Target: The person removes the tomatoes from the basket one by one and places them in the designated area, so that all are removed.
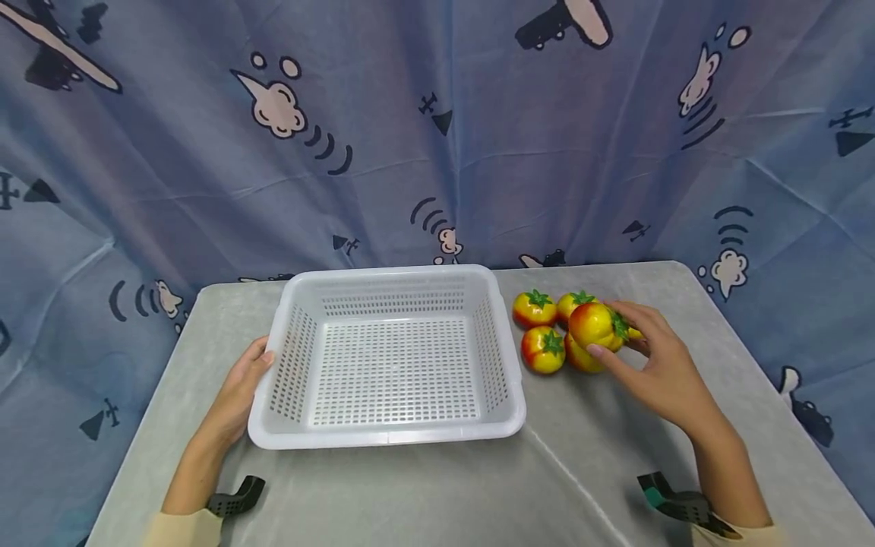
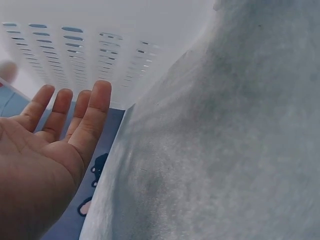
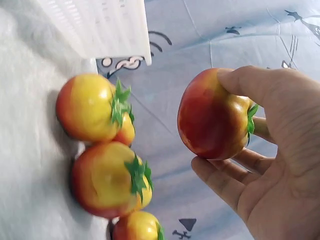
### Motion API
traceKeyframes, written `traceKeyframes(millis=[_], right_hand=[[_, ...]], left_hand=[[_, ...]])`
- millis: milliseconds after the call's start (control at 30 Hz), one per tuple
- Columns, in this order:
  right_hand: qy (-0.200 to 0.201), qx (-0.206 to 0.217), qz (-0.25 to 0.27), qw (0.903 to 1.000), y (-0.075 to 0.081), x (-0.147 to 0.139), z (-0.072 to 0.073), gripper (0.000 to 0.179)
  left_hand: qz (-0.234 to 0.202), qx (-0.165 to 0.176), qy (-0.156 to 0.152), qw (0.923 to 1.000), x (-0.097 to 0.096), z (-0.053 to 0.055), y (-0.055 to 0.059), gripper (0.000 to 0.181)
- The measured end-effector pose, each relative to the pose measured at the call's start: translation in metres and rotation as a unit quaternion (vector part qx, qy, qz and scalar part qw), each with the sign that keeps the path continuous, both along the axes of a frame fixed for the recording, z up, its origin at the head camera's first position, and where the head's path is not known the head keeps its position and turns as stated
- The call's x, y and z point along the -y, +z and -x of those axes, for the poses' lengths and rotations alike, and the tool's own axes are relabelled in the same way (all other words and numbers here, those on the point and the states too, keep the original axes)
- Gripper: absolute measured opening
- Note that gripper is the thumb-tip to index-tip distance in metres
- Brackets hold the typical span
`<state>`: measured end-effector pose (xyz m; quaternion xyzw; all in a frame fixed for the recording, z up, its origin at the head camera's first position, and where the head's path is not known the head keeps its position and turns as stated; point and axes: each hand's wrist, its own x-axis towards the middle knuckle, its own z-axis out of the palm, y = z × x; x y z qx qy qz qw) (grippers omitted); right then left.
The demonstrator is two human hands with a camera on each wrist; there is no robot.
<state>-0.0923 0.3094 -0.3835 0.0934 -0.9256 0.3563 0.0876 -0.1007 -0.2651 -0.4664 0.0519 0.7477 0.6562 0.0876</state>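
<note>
A white perforated plastic basket (image 1: 396, 372) stands on the table with nothing inside. At its left side, my left hand (image 1: 239, 391) holds the rim, thumb over the edge and fingers against the outer wall; those fingers (image 2: 92, 117) look nearly straight in the left wrist view. My right hand (image 1: 656, 365) grips a red and yellow tomato (image 3: 215, 115) with a green leafy top, raised above the others. Several similar tomatoes (image 1: 543, 349) sit close together to the right of the basket. Part of this group is hidden behind the held tomato and hand.
A grey cloth-like cover (image 1: 437, 494) lies over the table. Behind and around it hangs a blue patterned curtain (image 1: 383, 152). Dark bands (image 1: 235, 497) circle both wrists, above pale sleeves.
</note>
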Motion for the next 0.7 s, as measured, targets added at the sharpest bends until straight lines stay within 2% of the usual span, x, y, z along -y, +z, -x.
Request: traceKeyframes(millis=[267, 500, 700], right_hand=[[-0.012, -0.016, -0.014, 0.9997, -0.007, -0.016, -0.004, 0.069], [-0.048, -0.008, -0.023, 0.9985, -0.014, -0.027, -0.010, 0.072], [-0.063, 0.004, -0.036, 0.9973, -0.021, -0.037, -0.011, 0.069]], left_hand=[[-0.013, 0.003, -0.004, 0.9999, 0.001, -0.001, -0.001, 0.056], [-0.016, 0.015, -0.006, 0.9998, -0.001, 0.000, -0.002, 0.057], [-0.007, 0.010, 0.004, 0.9999, -0.001, 0.000, -0.001, 0.055]])
